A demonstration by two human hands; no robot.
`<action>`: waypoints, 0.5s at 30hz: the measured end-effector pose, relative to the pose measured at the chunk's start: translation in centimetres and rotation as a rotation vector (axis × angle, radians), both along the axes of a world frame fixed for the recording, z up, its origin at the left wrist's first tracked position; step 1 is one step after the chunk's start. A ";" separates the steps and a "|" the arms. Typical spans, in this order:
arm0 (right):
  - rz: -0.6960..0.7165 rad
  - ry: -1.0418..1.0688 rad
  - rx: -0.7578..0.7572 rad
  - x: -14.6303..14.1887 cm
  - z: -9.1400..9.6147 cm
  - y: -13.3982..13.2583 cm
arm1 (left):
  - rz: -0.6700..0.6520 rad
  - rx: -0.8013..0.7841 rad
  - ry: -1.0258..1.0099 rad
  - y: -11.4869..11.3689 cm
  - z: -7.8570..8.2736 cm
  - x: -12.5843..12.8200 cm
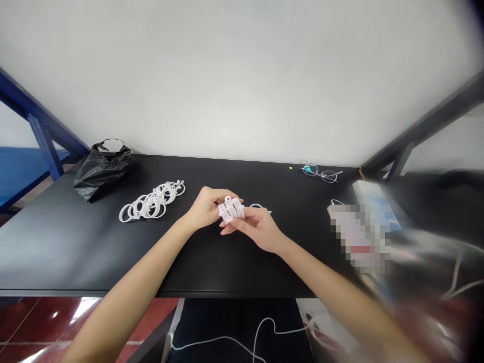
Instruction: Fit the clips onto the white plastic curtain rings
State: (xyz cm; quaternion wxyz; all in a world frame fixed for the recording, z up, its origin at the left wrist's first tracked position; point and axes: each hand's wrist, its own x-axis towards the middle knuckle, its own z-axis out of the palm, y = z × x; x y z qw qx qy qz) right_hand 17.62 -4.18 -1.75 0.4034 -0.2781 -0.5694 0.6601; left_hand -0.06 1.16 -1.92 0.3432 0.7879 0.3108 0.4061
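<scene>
Between my two hands, above the middle of the black table, is a small bundle of white plastic rings (231,209) with a little loop on top. My left hand (209,205) grips its left side with bent fingers. On the other side, my right hand (259,226) pinches the bundle between thumb and fingers. Just behind my right hand lies another white ring (256,205), partly hidden by that hand. Farther left on the table, several white rings (149,204) lie overlapped in a slanting row.
A black plastic bag (102,169) stands at the table's back left. Eyeglasses (319,172) lie near the wall at back right. On the right are a blurred-out packet (359,239) and a white-and-blue box (376,201). A white cable (227,339) hangs below the black table (212,272).
</scene>
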 end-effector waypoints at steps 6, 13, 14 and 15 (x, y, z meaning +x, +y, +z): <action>-0.011 -0.040 -0.112 0.3 -0.2 0.7 | -0.011 0.062 0.067 -0.2 -1.1 0.3; -0.031 -0.019 -0.170 0.1 -0.5 1.0 | -0.028 0.057 0.163 0.0 -1.5 0.3; -0.063 -0.019 -0.182 0.1 -0.6 1.1 | -0.018 0.076 0.185 0.0 -1.6 0.3; -0.101 -0.017 -0.197 0.0 -0.7 1.1 | -0.002 0.100 0.209 0.1 -1.7 0.2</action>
